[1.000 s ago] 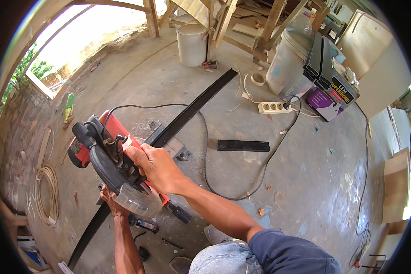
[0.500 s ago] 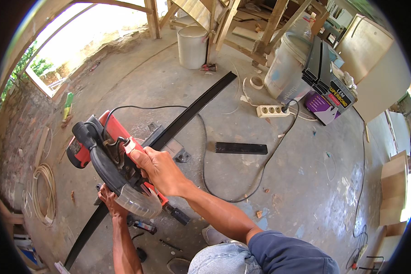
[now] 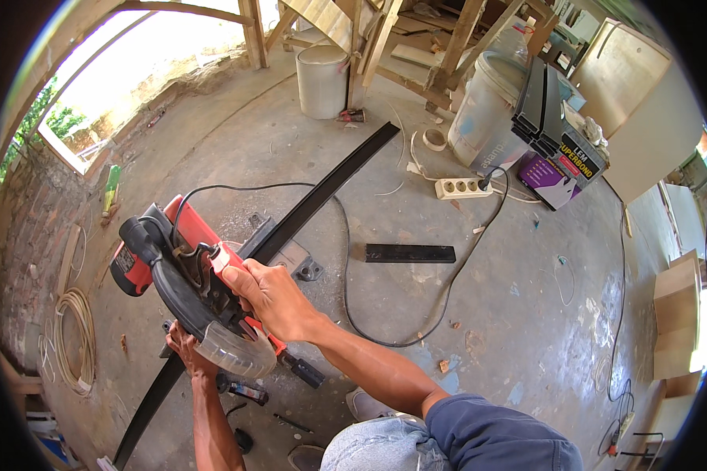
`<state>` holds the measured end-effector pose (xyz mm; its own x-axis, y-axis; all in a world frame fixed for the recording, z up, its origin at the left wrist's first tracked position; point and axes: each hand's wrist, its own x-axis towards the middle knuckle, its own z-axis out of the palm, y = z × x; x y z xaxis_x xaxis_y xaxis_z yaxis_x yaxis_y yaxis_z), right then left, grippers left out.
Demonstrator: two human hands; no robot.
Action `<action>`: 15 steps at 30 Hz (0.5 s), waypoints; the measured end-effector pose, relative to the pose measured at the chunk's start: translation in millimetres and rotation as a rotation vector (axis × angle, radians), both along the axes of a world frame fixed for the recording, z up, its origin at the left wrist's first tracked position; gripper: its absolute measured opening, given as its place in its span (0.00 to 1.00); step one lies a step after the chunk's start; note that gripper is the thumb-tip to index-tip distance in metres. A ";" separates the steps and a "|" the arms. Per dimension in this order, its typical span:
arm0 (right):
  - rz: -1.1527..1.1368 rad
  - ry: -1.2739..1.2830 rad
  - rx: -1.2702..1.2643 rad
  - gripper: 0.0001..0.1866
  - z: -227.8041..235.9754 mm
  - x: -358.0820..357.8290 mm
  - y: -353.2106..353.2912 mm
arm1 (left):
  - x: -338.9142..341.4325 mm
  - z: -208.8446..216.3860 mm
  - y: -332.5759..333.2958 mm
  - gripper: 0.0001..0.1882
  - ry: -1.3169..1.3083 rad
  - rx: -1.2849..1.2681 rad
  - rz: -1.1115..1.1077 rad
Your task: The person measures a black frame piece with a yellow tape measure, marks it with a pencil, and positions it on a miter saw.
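A red and black miter saw (image 3: 182,271) stands on the floor in front of me, with a clear curved blade guard (image 3: 236,353). My right hand (image 3: 271,300) is closed around its red handle. Through the saw's base runs a long black channel strip (image 3: 330,182), from the lower left to the upper middle. At the saw's near-left side my left hand (image 3: 192,353) holds the strip against the base, its fingers curled and partly hidden by the saw. The blade and the spot where it meets the strip are hidden.
A short black offcut (image 3: 410,253) lies right of the saw, within a loop of black power cable (image 3: 346,259). Farther back are a white power strip (image 3: 463,188), a white bucket (image 3: 322,82) and a purple-black box (image 3: 550,177). Coiled hose (image 3: 75,337) lies at the left.
The whole view has shifted slightly. Both hands keep their places on the saw and the strip.
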<state>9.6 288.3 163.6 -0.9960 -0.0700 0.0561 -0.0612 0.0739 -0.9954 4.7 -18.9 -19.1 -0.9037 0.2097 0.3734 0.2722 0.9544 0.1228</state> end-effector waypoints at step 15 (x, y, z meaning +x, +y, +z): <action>0.004 -0.009 -0.001 0.40 -0.4 -3.2 -2.2 | 1.1 2.8 3.1 0.20 0.016 0.000 -0.005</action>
<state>6.3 286.1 163.2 -0.9962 -0.0739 0.0469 -0.0522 0.0721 -0.9960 5.8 -15.8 -16.3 -0.8965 0.2146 0.3876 0.2793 0.9529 0.1184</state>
